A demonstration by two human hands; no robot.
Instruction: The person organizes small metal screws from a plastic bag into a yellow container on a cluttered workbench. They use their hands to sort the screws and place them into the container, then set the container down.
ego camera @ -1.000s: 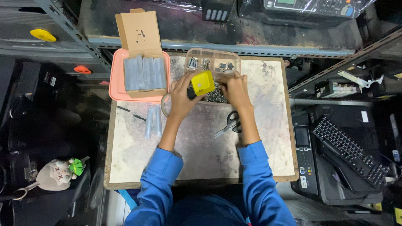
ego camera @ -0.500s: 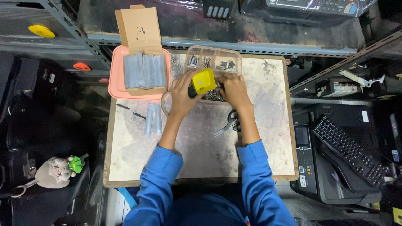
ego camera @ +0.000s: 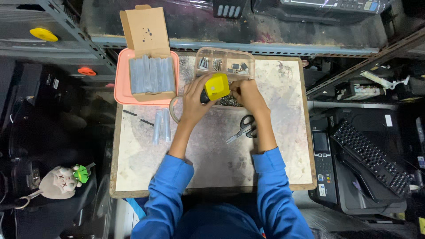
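Gripping yellow block [ego camera: 217, 86] in left hand [ego camera: 195, 99], just in front of clear parts tray [ego camera: 226, 62] | right hand [ego camera: 246, 94] pinching at block's side, contents not discernible | best kept low over tray, catching dropped bits | scissors [ego camera: 242, 128] nearer than tray, untouched

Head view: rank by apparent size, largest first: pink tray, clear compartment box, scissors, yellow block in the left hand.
1. pink tray
2. clear compartment box, partly hidden by the hands
3. scissors
4. yellow block, held by the left hand; it sits nearer the camera, so its gap to the scissors is unsure.
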